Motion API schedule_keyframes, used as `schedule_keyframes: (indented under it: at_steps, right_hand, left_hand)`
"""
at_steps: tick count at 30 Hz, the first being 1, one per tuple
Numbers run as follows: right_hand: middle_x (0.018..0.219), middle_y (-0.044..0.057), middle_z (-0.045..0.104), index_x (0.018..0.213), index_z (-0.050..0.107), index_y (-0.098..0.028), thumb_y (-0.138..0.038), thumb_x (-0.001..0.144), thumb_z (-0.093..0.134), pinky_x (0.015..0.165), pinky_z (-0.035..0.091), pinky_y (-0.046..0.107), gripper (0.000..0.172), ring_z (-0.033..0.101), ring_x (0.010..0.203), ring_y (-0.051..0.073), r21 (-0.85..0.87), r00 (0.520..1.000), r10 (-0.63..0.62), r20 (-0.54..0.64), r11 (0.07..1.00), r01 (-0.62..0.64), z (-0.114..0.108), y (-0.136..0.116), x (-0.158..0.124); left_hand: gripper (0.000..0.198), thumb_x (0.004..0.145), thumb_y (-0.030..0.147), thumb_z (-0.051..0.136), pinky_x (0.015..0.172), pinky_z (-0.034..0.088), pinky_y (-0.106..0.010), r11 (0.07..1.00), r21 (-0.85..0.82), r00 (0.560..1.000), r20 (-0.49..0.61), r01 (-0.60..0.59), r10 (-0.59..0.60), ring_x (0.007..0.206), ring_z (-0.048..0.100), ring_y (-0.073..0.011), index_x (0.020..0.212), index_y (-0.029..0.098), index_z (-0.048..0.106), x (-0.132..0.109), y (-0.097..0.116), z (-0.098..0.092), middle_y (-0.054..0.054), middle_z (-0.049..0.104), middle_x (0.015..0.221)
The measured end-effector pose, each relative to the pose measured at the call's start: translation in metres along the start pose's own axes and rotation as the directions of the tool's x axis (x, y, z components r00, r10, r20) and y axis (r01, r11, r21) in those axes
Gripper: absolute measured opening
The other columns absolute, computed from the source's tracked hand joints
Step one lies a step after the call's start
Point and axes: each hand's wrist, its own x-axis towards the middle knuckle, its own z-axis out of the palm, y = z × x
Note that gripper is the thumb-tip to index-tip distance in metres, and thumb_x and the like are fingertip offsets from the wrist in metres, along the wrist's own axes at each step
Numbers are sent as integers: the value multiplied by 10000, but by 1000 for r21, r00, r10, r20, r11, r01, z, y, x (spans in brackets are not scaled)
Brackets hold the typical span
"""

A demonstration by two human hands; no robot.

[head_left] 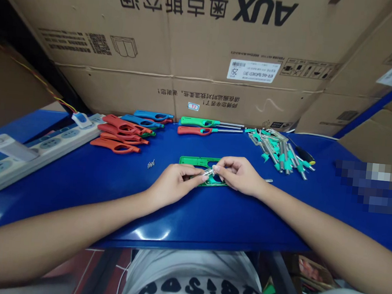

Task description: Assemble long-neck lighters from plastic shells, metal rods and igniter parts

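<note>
My left hand (178, 182) pinches a small clear and metallic part (209, 172) between thumb and fingers. From the other side, the fingertips of my right hand (237, 174) close on the same part. Beneath both hands lie green lighter casing halves (198, 160) on the blue table (189, 220), partly covered by the fingers. A little pile of screws (151, 164) rests to the left of my left hand.
Red casings (116, 146) and blue casings (143, 121) are stacked at the left, beside a white power strip (57, 147). Long-nosed green (198, 122) and red (194, 130) lighters lie at the back. Metal tubes with teal parts (282, 150) and a screwdriver (304, 154) are at the right.
</note>
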Motion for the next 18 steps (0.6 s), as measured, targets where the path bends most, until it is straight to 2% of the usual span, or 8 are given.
schedule_keyframes:
  at_steps: [8,18]
  right_hand:
    - [634,-33,608,783,622,-142,-632,778,719,325,266,185,499,406,324,20,49,1000,-16,15,999,16,-6,0,4]
    - [611,-31,625,803,660,-136,-488,716,835,325,277,189,402,409,335,29,54,999,-30,-17,998,31,-5,4,5]
  left_hand:
    - [273,884,363,689,602,404,-247,999,29,997,-77,20,-18,688,597,-157,1022,159,807,0,-1,-4,-67,761,910]
    - [276,863,357,698,577,375,-246,1000,23,997,-81,-17,19,636,542,-137,1000,147,812,0,2,-4,-57,748,824]
